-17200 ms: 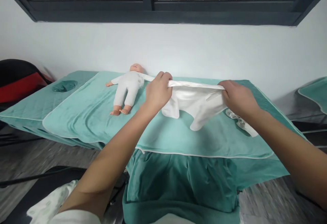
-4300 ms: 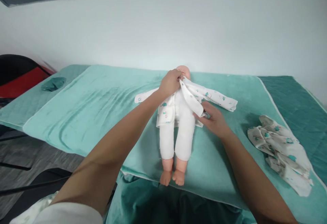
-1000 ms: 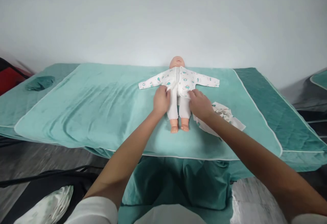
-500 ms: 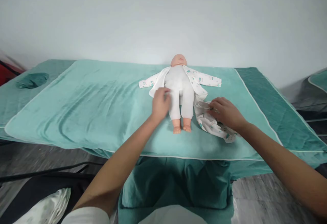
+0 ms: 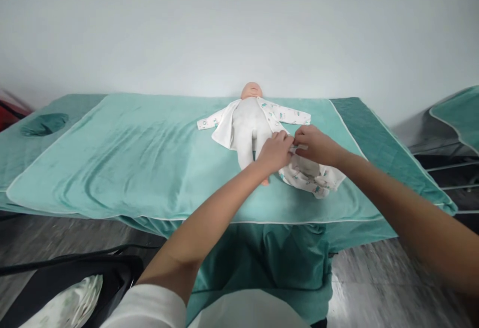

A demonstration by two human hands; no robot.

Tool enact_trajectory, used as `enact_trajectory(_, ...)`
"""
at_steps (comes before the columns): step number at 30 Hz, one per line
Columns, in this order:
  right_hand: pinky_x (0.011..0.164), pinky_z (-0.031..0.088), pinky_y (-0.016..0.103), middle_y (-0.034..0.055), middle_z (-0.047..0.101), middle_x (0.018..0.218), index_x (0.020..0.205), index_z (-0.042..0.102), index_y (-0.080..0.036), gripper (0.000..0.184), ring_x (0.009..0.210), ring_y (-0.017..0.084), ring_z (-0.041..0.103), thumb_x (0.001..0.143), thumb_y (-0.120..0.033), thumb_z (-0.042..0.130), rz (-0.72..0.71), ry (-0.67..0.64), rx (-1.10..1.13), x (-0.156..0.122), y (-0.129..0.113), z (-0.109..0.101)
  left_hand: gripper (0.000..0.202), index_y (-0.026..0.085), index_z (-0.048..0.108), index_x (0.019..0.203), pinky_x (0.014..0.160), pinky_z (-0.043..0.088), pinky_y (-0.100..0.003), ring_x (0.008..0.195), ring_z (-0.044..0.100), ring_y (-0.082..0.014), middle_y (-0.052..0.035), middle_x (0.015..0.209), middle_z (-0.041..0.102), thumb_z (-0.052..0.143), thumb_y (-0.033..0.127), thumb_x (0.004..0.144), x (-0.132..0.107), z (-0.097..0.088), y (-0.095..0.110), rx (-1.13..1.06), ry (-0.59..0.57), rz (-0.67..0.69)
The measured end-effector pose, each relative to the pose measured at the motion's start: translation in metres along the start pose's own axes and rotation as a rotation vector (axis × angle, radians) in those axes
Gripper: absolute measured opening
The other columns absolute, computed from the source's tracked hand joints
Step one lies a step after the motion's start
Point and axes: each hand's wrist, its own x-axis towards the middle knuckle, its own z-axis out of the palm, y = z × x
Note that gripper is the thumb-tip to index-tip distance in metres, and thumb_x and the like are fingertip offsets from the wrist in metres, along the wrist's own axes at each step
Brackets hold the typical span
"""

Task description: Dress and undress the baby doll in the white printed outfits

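Note:
A baby doll (image 5: 250, 124) in a white bodysuit lies on its back on the teal towel (image 5: 142, 163), head toward the wall. A patterned top (image 5: 285, 112) hangs open around its torso, both sleeves spread out. Beside the doll's legs, to the right, lies a crumpled patterned garment (image 5: 310, 177). My left hand (image 5: 275, 150) and my right hand (image 5: 313, 143) meet over this garment, each pinching its upper edge. My left forearm covers the doll's feet.
The towel lies over a darker green padded table (image 5: 377, 133) with a face hole (image 5: 44, 123) at the far left. A white wall runs behind. A second table's corner (image 5: 454, 118) shows at right. A black chair (image 5: 75, 278) holding patterned cloth stands at lower left.
My left hand has crossed from the doll's left side over its legs to the crumpled garment. My right hand has shifted up to the garment's edge. The view has panned slightly right.

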Motion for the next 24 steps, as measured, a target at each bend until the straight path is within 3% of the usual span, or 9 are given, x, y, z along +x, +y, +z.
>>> enact_trajectory(2, 0.095, 0.042, 0.041, 0.0099, 0.062, 0.107, 0.091, 0.069, -0.02, 0.012, 0.105, 0.027, 0.053, 0.082, -0.027, 0.066, -0.066, 0.01, 0.17, 0.0, -0.004, -0.025, 0.014, 0.018, 0.058, 0.096, 0.088, 0.048, -0.04, 0.107, 0.057, -0.0271, -0.0114, 0.111, 0.062, 0.059, 0.012, 0.083, 0.001, -0.025, -0.001, -0.115, 0.02, 0.049)
enact_trajectory(5, 0.096, 0.043, 0.042, 0.0065, 0.065, 0.109, 0.094, 0.07, -0.024, 0.029, 0.11, 0.028, 0.054, 0.078, -0.048, 0.077, -0.128, -0.049, 0.358, 0.0, -0.018, -0.06, 0.017, 0.021, 0.054, 0.082, 0.083, 0.048, -0.036, 0.09, 0.059, -0.0207, -0.003, 0.092, 0.063, 0.061, 0.006, 0.078, -0.001, -0.071, 0.005, -0.33, 0.019, 0.099)
enact_trajectory(7, 0.097, 0.043, 0.043, 0.005, 0.065, 0.109, 0.091, 0.071, -0.026, 0.037, 0.112, 0.028, 0.054, 0.074, -0.057, 0.081, -0.137, -0.056, 0.417, 0.002, -0.031, -0.082, 0.019, 0.02, 0.053, 0.074, 0.085, 0.049, -0.035, 0.09, 0.061, -0.0197, -0.0018, 0.088, 0.063, 0.063, 0.004, 0.077, -0.006, -0.104, 0.013, -0.456, 0.051, 0.131)
enact_trajectory(11, 0.096, 0.047, 0.041, 0.0028, 0.064, 0.098, 0.077, 0.071, -0.023, 0.031, 0.108, 0.026, 0.057, 0.068, -0.047, 0.088, -0.058, 0.105, 0.606, 0.006, -0.059, -0.121, 0.015, 0.015, 0.059, 0.072, 0.091, 0.053, -0.038, 0.101, 0.066, -0.022, -0.0015, 0.089, 0.066, 0.066, 0.005, 0.08, -0.019, -0.167, 0.025, -0.764, 0.23, 0.036)
enact_trajectory(14, 0.087, 0.05, 0.032, 0.0003, 0.062, 0.09, 0.072, 0.067, -0.018, 0.027, 0.098, 0.02, 0.061, 0.068, -0.031, 0.09, 0.046, 0.237, 0.84, 0.012, -0.08, -0.141, 0.018, 0.012, 0.057, 0.076, 0.084, 0.054, -0.034, 0.093, 0.069, -0.0204, -0.0006, 0.083, 0.065, 0.063, -0.005, 0.079, -0.029, -0.2, 0.026, -0.95, 0.298, -0.009)
enact_trajectory(17, 0.076, 0.047, 0.024, -0.0015, 0.061, 0.091, 0.076, 0.067, -0.014, 0.023, 0.086, 0.013, 0.059, 0.074, -0.028, 0.086, 0.037, 0.287, 0.842, 0.021, -0.099, -0.147, 0.017, 0.012, 0.058, 0.086, 0.079, 0.058, -0.035, 0.092, 0.072, -0.0234, 0.0013, 0.078, 0.06, 0.057, -0.005, 0.084, -0.038, -0.212, 0.024, -1.13, 0.246, -0.122)
enact_trajectory(19, 0.07, 0.044, 0.021, -0.0028, 0.059, 0.082, 0.078, 0.065, -0.013, 0.023, 0.076, 0.009, 0.056, 0.081, -0.03, 0.081, 0.045, 0.379, 0.822, 0.028, -0.108, -0.144, 0.009, 0.011, 0.062, 0.093, 0.08, 0.062, -0.038, 0.098, 0.073, -0.0279, 0.0002, 0.082, 0.061, 0.062, 0.004, 0.088, -0.043, -0.21, 0.022, -1.204, 0.222, -0.244)
enact_trajectory(21, 0.064, 0.041, 0.019, -0.0041, 0.056, 0.073, 0.078, 0.062, -0.013, 0.027, 0.067, 0.007, 0.052, 0.082, -0.032, 0.081, 0.049, 0.451, 0.853, 0.034, -0.111, -0.14, 0.01, 0.012, 0.063, 0.094, 0.082, 0.063, -0.04, 0.104, 0.072, -0.031, -0.0022, 0.089, 0.065, 0.07, 0.014, 0.087, -0.047, -0.204, 0.02, -1.265, 0.272, -0.305)
enact_trajectory(24, 0.059, 0.041, 0.02, -0.0052, 0.057, 0.069, 0.078, 0.062, -0.015, 0.033, 0.065, 0.008, 0.054, 0.074, -0.036, 0.088, 0.036, 0.325, 0.94, 0.036, -0.106, -0.136, 0.015, 0.012, 0.063, 0.092, 0.087, 0.062, -0.04, 0.107, 0.071, -0.0311, -0.0036, 0.091, 0.067, 0.074, 0.019, 0.086, -0.051, -0.198, 0.016, -1.29, 0.378, -0.276)
